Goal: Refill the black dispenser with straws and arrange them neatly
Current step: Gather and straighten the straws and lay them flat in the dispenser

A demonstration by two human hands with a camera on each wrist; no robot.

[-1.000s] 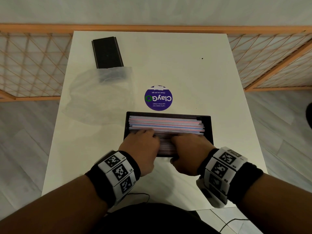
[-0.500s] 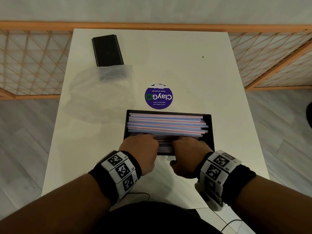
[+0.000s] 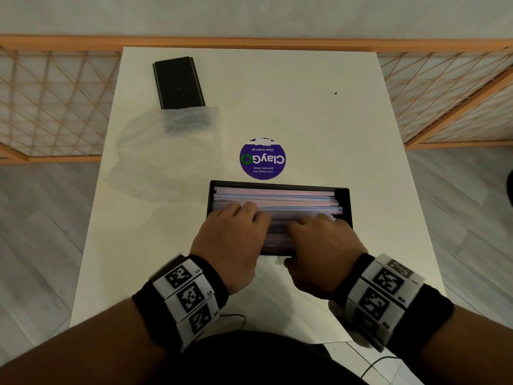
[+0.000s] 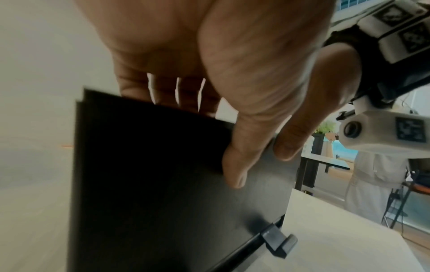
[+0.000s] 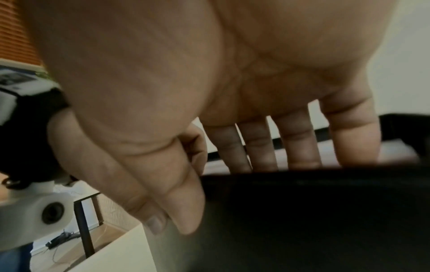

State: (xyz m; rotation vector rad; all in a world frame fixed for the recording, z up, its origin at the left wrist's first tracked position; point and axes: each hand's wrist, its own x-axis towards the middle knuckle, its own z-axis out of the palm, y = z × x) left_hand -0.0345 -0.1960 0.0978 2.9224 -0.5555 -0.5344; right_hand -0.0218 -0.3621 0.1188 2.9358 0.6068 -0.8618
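- The black dispenser sits on the white table, near the person's edge, just in front of a round purple sticker.
- It already looks full: pale pink, blue and white straws lie lengthwise in it, filling most of the box.
- The filling seems done; what appears left is the tidying, since the straw ends at the right side are uneven.
- A flat black lid lies at the far left of the table, partly under a clear plastic bag. I judge it may still need fitting.
- The left hand lies palm down on the left half of the straws, fingers fairly straight and spread, thumb against the box's front wall. It presses and grasps nothing.
- The right hand lies the same way on the right half, fingers flat on the straws, thumb down the front wall, holding nothing.
- Both wrists hang over the near rim, forearms angled inward.
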